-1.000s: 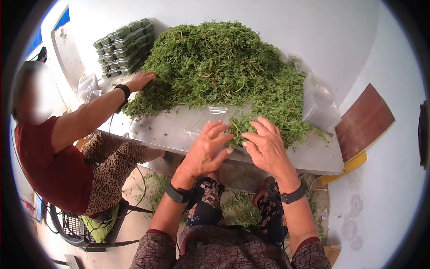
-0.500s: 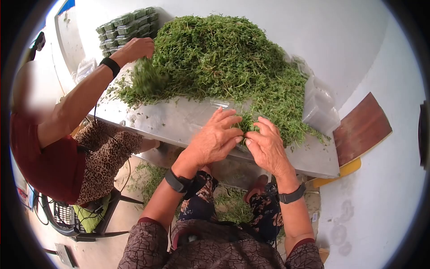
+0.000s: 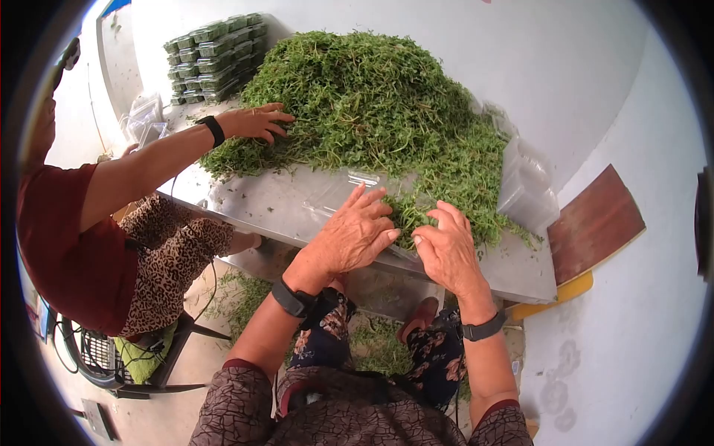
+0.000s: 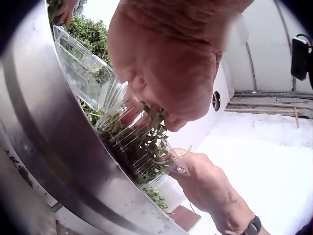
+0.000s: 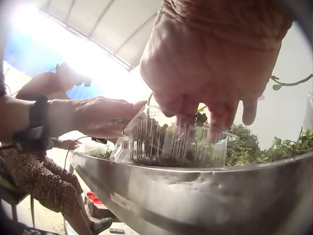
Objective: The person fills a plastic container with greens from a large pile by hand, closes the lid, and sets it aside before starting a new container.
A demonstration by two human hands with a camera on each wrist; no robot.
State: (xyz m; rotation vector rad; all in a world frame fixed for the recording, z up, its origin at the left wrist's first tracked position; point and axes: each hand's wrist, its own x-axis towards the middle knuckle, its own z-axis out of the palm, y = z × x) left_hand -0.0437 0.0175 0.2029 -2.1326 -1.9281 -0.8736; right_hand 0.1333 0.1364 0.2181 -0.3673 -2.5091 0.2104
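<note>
A clear plastic box (image 4: 132, 147) (image 5: 171, 147) of green leafy stems stands at the metal table's near edge, its clear lid (image 4: 80, 71) folded back. In the head view my left hand (image 3: 349, 234) is at the box's left side, fingers loosely bent; the left wrist view has its fingertips among the stems. My right hand (image 3: 451, 253) is at the right end. In the right wrist view, the right hand's (image 5: 210, 68) fingers reach down into the greens, while the left hand (image 5: 102, 115) touches the other end. Neither hand is clearly gripping anything.
A large heap of greens (image 3: 357, 97) covers the table's back. Filled boxes (image 3: 216, 59) are stacked at back left, empty clear boxes (image 3: 526, 182) at right. A second person's arm (image 3: 160, 156) reaches into the heap from the left. A brown board (image 3: 595, 223) leans at far right.
My hands came together over the box, then moved slightly apart. The other person's hand lifted a bunch of greens and is now back at the heap, farther right.
</note>
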